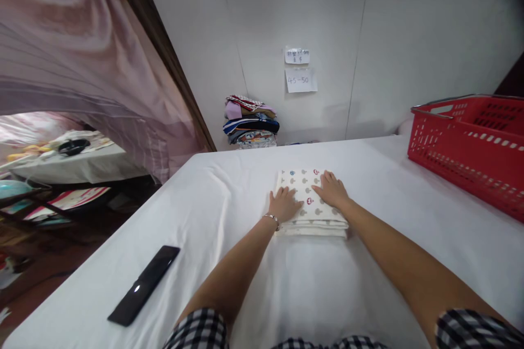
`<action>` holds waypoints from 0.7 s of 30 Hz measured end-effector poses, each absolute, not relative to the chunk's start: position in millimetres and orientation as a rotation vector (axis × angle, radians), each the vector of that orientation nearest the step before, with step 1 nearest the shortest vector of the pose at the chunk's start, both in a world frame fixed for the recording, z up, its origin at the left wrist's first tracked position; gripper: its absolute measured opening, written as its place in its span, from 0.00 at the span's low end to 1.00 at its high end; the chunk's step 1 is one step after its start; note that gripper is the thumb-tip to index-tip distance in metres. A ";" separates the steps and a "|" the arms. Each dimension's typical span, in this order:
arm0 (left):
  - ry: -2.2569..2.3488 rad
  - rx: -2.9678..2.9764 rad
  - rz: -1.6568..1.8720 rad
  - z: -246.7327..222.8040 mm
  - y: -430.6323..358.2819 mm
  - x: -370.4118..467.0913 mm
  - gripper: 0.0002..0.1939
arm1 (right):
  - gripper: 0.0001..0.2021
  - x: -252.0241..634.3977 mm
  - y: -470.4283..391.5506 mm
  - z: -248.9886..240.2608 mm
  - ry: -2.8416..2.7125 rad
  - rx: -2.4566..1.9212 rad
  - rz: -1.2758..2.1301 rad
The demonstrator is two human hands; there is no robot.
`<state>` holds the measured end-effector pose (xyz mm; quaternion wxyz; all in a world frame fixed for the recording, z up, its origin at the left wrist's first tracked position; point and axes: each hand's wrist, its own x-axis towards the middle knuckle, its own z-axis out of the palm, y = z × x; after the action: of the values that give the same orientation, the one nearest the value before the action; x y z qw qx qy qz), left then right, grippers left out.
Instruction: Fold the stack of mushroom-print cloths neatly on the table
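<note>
Resting on the folded cloth (pixel 310 208), left hand (pixel 284 206) and right hand (pixel 334 191) have fingers loosely spread, no visible grip; cloth sits under them. Uneven push could skew layers beneath the fingers.

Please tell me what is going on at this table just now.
A person is pressing or resting both hands on a folded, printed white cloth. The left hand is on its left side, the right hand by its far right corner. It lies in layers on the white-covered table, with a flat black object to the left and a red basket to the right.
</note>
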<state>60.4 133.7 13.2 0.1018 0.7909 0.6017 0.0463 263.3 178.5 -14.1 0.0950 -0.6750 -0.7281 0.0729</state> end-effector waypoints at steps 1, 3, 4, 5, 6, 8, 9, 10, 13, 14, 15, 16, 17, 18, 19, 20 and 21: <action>1.782 2.345 0.147 17.8 141.3 65.2 0.31 | 0.31 262.4 178.9 -14.1 -2.159 -1.993 0.192; 1.800 2.413 0.260 24.1 159.5 73.8 0.30 | 0.30 261.1 179.1 -14.0 -2.154 -1.984 0.152; 1.785 2.453 0.313 24.9 169.2 76.4 0.30 | 0.30 260.8 178.9 -14.0 -2.150 -1.987 0.146; 1.792 2.459 0.337 23.8 178.4 77.3 0.31 | 0.30 260.7 178.3 -14.1 -2.149 -1.989 0.153; 1.823 2.421 0.320 21.1 186.6 76.3 0.32 | 0.30 260.8 177.6 -14.2 -2.149 -1.991 0.168; 1.891 2.264 0.241 12.0 199.0 70.2 0.33 | 0.30 261.3 176.0 -14.8 -2.156 -1.973 0.191; 1.907 2.203 0.221 6.9 202.9 66.2 0.34 | 0.29 261.6 175.4 -15.0 -2.161 -1.961 0.195; 1.911 2.165 0.221 2.2 205.5 62.5 0.35 | 0.29 261.9 175.3 -15.0 -2.165 -1.953 0.195; 1.891 2.132 0.261 -6.0 207.0 55.9 0.36 | 0.29 261.3 179.5 -10.3 -2.192 -1.983 0.222; 1.883 2.128 0.267 -6.5 206.4 55.5 0.36 | 0.30 260.3 182.6 -6.7 -2.205 -2.010 0.242; 1.876 2.126 0.272 -6.3 205.8 55.8 0.36 | 0.30 258.6 186.5 -2.4 -2.209 -2.037 0.251; 1.870 2.124 0.273 -5.6 205.1 56.3 0.36 | 0.30 256.3 191.0 2.2 -2.209 -2.050 0.242; 1.865 2.121 0.272 -4.8 204.6 56.9 0.36 | 0.30 253.6 195.6 6.4 -2.206 -2.039 0.212; 1.859 2.121 0.274 -4.0 204.3 57.5 0.36 | 0.30 250.6 200.0 9.5 -2.205 -2.005 0.167; 1.852 2.120 0.276 -3.5 204.1 57.8 0.36 | 0.31 247.7 203.9 11.0 -2.207 -1.962 0.122; 1.847 2.117 0.278 -3.3 204.1 58.0 0.36 | 0.31 245.2 207.0 10.7 -2.214 -1.924 0.089; 1.845 2.115 0.280 -3.4 204.3 58.0 0.37 | 0.31 243.2 209.2 8.4 -2.229 -1.899 0.077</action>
<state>58.0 204.3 -3.4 0.1599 0.7402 0.6458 0.0979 243.2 209.2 8.4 0.1061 -0.6445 -0.7567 0.0263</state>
